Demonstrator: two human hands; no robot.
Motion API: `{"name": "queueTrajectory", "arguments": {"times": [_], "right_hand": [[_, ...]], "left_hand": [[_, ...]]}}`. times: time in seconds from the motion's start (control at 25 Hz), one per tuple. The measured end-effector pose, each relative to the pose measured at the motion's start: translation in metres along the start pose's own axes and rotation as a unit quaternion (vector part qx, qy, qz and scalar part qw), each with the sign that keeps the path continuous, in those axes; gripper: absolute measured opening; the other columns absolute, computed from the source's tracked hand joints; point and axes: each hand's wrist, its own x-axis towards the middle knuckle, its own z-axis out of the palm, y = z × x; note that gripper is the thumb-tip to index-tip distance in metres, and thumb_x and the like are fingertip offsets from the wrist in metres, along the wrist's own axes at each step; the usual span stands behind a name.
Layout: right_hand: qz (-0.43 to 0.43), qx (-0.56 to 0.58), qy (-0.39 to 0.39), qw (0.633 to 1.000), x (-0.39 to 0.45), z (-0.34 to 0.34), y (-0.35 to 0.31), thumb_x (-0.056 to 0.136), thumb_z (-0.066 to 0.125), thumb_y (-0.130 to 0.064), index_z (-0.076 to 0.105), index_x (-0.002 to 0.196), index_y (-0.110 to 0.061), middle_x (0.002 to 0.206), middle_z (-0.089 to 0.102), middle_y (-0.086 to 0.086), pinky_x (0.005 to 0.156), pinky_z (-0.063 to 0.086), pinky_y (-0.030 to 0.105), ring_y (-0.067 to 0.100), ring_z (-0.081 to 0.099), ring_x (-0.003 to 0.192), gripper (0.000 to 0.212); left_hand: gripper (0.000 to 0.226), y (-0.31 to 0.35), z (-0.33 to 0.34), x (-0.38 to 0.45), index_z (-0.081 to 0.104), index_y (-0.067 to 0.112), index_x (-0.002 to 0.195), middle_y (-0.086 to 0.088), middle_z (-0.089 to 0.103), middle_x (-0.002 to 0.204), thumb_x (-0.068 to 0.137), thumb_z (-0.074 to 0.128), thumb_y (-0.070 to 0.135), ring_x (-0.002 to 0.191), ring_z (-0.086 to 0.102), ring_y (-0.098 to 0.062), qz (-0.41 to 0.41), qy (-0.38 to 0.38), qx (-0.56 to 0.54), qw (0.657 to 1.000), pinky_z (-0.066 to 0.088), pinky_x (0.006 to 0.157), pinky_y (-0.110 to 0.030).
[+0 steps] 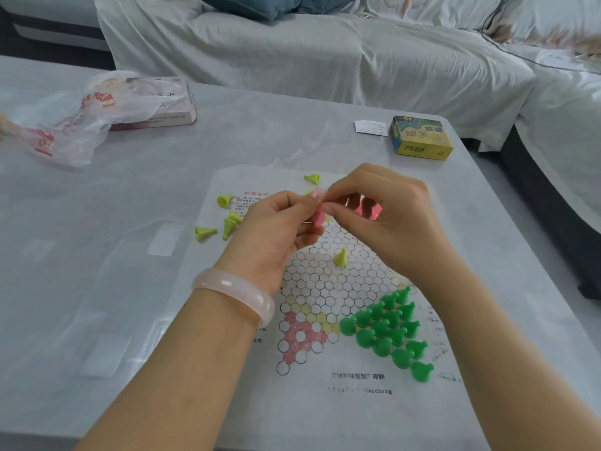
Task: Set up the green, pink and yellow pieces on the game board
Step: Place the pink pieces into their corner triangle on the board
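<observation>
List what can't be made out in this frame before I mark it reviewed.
- Head view: how many pink pieces are held; the left hand and right hand cover them.
- Small print on the game board: blurred.
- Board's far corner: behind both hands.
- Plastic bag contents: film too crumpled.

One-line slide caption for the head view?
Both hands pinch a pink piece above the board; green pieces stand grouped, yellow pieces lie scattered.

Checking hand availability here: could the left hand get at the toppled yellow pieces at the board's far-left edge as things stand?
Probably yes, but not freely. The yellow pieces lie in the open just beside the left hand, with nothing between. That hand, though, is holding a pink piece, which the right hand also pinches.
</observation>
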Motion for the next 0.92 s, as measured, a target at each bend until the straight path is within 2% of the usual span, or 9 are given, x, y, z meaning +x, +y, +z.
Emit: {"name": "queueTrajectory", "arguments": {"times": [0.12,0.24,0.56,0.64,0.72,0.84,0.92], "right_hand": [[0.012,0.005,0.002,1.0,0.0,0.001,0.001,0.079,0.068,-0.015,0.069,0.089,-0.017,0.076,0.062,-0.004,0.06,0.043,0.015,0.001,0.053,0.067,0.01],[0.027,0.011,0.0,1.0,0.0,0.002,0.003,0.079,0.068,-0.016,0.069,0.088,-0.015,0.078,0.064,-0.001,0.06,0.046,0.019,0.007,0.056,0.071,0.009],[0.03,0.012,-0.02,0.999,0.002,0.0,0.005,0.082,0.064,-0.016,0.07,0.091,-0.016,0.081,0.065,-0.002,0.062,0.05,0.021,0.009,0.06,0.071,0.011],[0.072,0.004,0.016,0.997,0.003,-0.004,0.009,0.082,0.063,-0.018,0.069,0.09,-0.018,0.081,0.063,-0.005,0.062,0.049,0.017,0.007,0.059,0.07,0.01],[0.158,-0.043,0.041,0.986,0.005,-0.005,0.021,0.083,0.062,-0.02,0.069,0.089,-0.021,0.084,0.057,-0.008,0.062,0.042,0.011,0.004,0.053,0.071,0.009],[0.254,-0.146,0.003,0.956,0.002,0.002,0.04,0.083,0.06,-0.023,0.069,0.088,-0.02,0.093,0.045,-0.006,0.071,0.029,0.019,0.009,0.04,0.089,0.01],[0.258,-0.173,-0.035,0.95,-0.001,0.011,0.045,0.083,0.06,-0.022,0.069,0.089,-0.018,0.095,0.04,-0.005,0.076,0.026,0.023,0.012,0.035,0.097,0.012]], "left_hand": [[0.021,0.001,0.0,0.0,0.058,0.011,0.066,-0.001,0.057,0.06,0.086,0.057,0.018,0.053,0.054,-0.009,-0.002,-0.007,0.004,1.0,0.048,0.05,-0.014],[0.02,0.002,0.0,0.001,0.058,0.01,0.069,-0.001,0.057,0.06,0.086,0.058,0.019,0.053,0.054,-0.01,-0.01,-0.004,-0.006,1.0,0.048,0.051,-0.015],[0.016,0.001,0.0,0.002,0.06,0.009,0.074,-0.002,0.058,0.064,0.088,0.056,0.016,0.059,0.055,-0.012,-0.013,0.008,-0.009,1.0,0.05,0.056,-0.016],[0.012,0.002,0.001,0.002,0.062,0.009,0.082,-0.003,0.059,0.069,0.089,0.053,0.01,0.067,0.057,-0.013,0.004,0.032,0.011,0.999,0.053,0.067,-0.019],[0.017,0.003,0.001,0.002,0.062,0.01,0.088,-0.003,0.06,0.075,0.089,0.048,0.0,0.074,0.058,-0.014,0.025,0.055,0.026,0.998,0.054,0.075,-0.021],[0.026,0.006,-0.001,0.001,0.061,0.009,0.09,-0.003,0.059,0.077,0.087,0.045,-0.011,0.076,0.059,-0.013,0.05,0.068,0.025,0.996,0.055,0.075,-0.019],[0.026,0.007,-0.003,0.0,0.061,0.008,0.091,-0.003,0.059,0.076,0.086,0.045,-0.013,0.074,0.059,-0.012,0.063,0.081,0.025,0.994,0.056,0.075,-0.018]]}}
